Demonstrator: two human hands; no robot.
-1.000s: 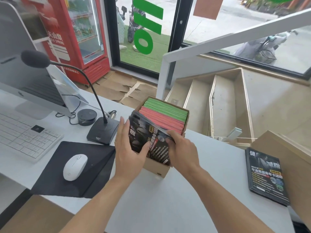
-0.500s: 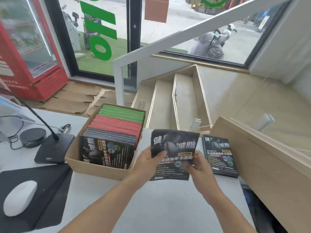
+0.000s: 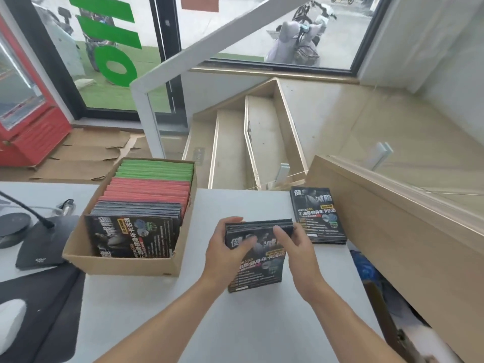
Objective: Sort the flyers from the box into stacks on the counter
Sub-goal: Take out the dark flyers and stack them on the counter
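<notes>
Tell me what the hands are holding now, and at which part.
A bundle of black flyers. The left hand grips its upper left edge; the right hand grips its upper right edge.

Both hands, left & right, now hold the black flyers lower, near the counter, out of the box.

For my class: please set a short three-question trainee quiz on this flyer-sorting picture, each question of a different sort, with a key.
1. True or false: both hands, left and right, hold a bundle of black flyers.
2. Which colour fills the far end of the box? A green, B red, C black.
3. Fill in: a finished black stack lies to the ___ of the held bundle.

Key: 1 true; 2 A; 3 right.
</notes>
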